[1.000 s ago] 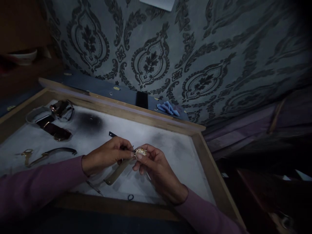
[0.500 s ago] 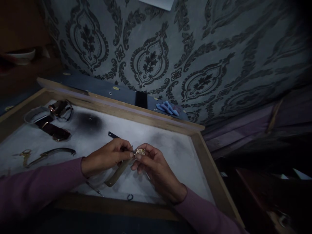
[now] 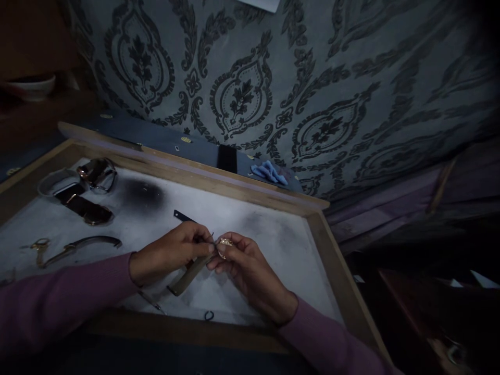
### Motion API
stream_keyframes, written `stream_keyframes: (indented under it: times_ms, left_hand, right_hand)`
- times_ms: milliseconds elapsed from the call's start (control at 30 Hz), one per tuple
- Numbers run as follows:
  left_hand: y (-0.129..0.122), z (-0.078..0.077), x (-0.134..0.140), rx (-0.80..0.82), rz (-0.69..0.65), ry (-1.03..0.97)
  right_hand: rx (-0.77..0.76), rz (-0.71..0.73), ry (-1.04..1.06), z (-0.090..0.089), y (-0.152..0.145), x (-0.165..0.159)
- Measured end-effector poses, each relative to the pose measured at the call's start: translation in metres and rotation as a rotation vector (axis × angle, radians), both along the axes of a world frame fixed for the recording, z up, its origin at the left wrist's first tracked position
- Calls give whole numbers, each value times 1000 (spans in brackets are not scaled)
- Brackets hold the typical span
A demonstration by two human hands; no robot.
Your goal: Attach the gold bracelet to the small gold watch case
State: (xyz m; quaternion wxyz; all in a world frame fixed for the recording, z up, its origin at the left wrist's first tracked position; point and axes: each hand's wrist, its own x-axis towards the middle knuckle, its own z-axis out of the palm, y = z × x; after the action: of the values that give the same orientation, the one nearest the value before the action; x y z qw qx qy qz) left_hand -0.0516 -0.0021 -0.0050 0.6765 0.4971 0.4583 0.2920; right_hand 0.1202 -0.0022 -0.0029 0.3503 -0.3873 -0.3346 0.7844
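Observation:
Both hands meet over a white-lined wooden tray. My right hand [image 3: 253,273] is closed round a small gold-rimmed watch case [image 3: 224,249], thumb on top. My left hand [image 3: 172,252] pinches at the case's left edge, where an olive-brown watch strap [image 3: 188,278] hangs down to the lower left. A thin dark tip shows at the left fingertips; the exact contact there is hidden. Behind the left hand lies a flat black strip [image 3: 182,215]. Below the hands are a thin metal tool [image 3: 152,302] and a small black ring [image 3: 209,315].
Several watches, one a dark-strapped watch [image 3: 88,208], lie at the tray's left by a clear plastic dish [image 3: 50,185]. A curved strap [image 3: 84,245] is nearer. The raised wooden rim [image 3: 187,174] bounds the tray. Beyond sit a blue cloth [image 3: 269,172] and a black block [image 3: 227,159].
The watch case has tilted slightly in my right fingers, and the right fingers have shifted a little. The strap's free end has risen slightly. My left hand stays nearly still.

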Motion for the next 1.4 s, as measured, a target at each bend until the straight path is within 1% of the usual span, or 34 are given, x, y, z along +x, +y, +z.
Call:
stream_keyframes:
  times_ms: [100, 300, 400, 500, 567, 667, 700, 767, 833, 933, 1000, 1033, 1100, 1167, 1233, 1333, 1400]
  left_hand:
    - [-1, 0, 0, -11, 16, 21]
    - [2, 7, -3, -18, -18, 37]
    - [7, 9, -8, 15, -15, 68]
    - [10, 9, -14, 94, -37, 163]
    - [9, 9, -17, 243, -27, 292]
    - [3, 12, -16, 621, 26, 538]
    - [0, 13, -14, 755, 23, 586]
    - [-6, 14, -11, 1000, -21, 619]
    - [-10, 14, -7, 1184, -65, 658]
    - [-15, 11, -4, 1332, -142, 778]
    - [-17, 9, -2, 1388, -189, 825]
    - [-18, 9, -1, 1405, -193, 831]
    - [-19, 7, 2, 1415, -155, 829]
    - [-19, 6, 4, 1344, -102, 787]
    - [-17, 6, 6, 1199, -84, 709]
    - [-12, 5, 7, 891, -68, 588]
    - [-9, 5, 7, 704, -47, 535]
  right_hand:
    - [-14, 15, 27, 1, 0, 1]
    - [-15, 23, 43, 2, 0, 2]
    - [-18, 23, 32, 3, 0, 4]
    - [-23, 25, 35, 3, 0, 5]
    - [-23, 19, 42, 3, 1, 5]
    - [-34, -2, 62, 3, 0, 6]
    - [-38, -11, 75, 3, 0, 5]
    - [-39, -34, 111, 2, 1, 6]
    - [-32, -55, 143, 1, 1, 6]
    - [-17, -78, 154, -2, 1, 6]
    - [1, -98, 154, -3, 0, 6]
    - [1, -93, 144, -4, -1, 5]
    - [23, -97, 151, -4, -2, 4]
    - [64, -89, 125, -2, -4, 3]
    - [134, -86, 78, -1, -7, 2]
    - [234, -53, -34, 0, -10, 1]
    - [268, -31, -76, 0, -11, 1]
